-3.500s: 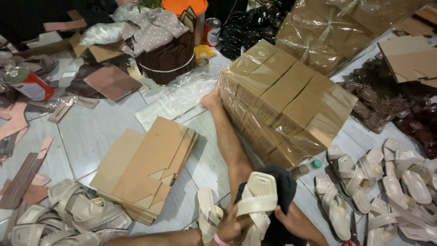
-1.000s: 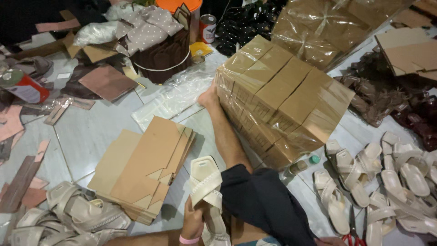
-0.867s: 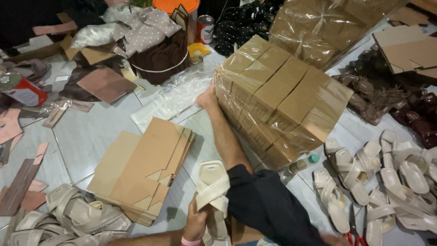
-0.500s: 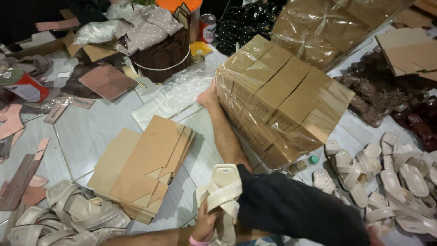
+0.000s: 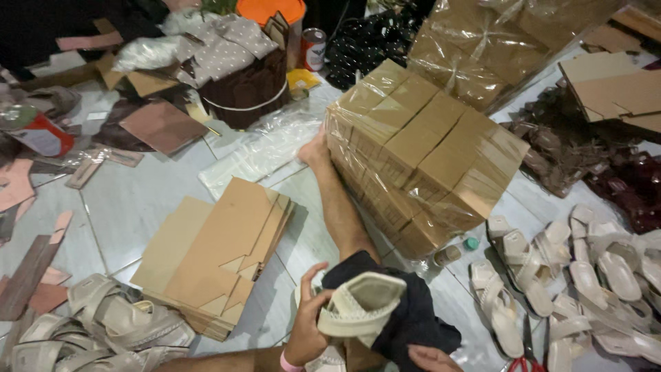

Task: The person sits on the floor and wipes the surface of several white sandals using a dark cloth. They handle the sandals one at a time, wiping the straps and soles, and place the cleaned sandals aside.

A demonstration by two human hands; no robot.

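Left: bare floor tiles (image 5: 131,207) open beside flat cardboard stack (image 5: 220,255) | centre near: left hand (image 5: 306,324) grip clenched on cream sandal (image 5: 361,303), raised over knee | right hand (image 5: 434,358) at bottom edge, grip unclear | right: wrapped box block (image 5: 420,151), sandals (image 5: 585,282) crowd floor.

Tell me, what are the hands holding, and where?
Left hand grips a cream sandal by its side edge. Right hand holds black cloth against it.
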